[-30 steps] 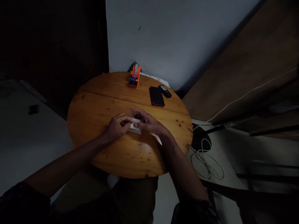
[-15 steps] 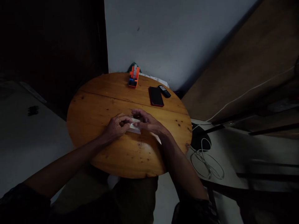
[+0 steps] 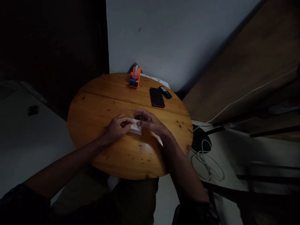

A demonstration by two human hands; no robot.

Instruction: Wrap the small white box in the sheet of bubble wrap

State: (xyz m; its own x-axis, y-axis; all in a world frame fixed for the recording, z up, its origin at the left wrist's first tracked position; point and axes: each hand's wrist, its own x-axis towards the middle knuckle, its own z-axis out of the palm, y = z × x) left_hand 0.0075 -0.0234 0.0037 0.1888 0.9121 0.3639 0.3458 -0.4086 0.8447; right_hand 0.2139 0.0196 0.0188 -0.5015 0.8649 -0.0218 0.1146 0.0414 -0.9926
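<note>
A small whitish box-like packet (image 3: pixel 136 128) lies on the round wooden table (image 3: pixel 93 106), between my two hands. My left hand (image 3: pixel 119 125) grips its left side, with the thumb and fingers drawn together at its top. From the right, my right hand (image 3: pixel 150 121) arches over the packet, its thumb at the top and its fingers spread apart beyond the far edge. Part of the packet is hidden under the fingers, and the dim light blurs its surface.
An orange tape dispenser (image 3: pixel 135 77) stands at the table's far edge. Right of it lie a dark flat case (image 3: pixel 157 97) and a black remote-like device (image 3: pixel 165 92). A wall rises behind the table. Coiled pale cable (image 3: pixel 203 159) is on the floor at right.
My right hand has shifted slightly, its fingers and thumb a little farther right over the packet. My left hand has hardly moved.
</note>
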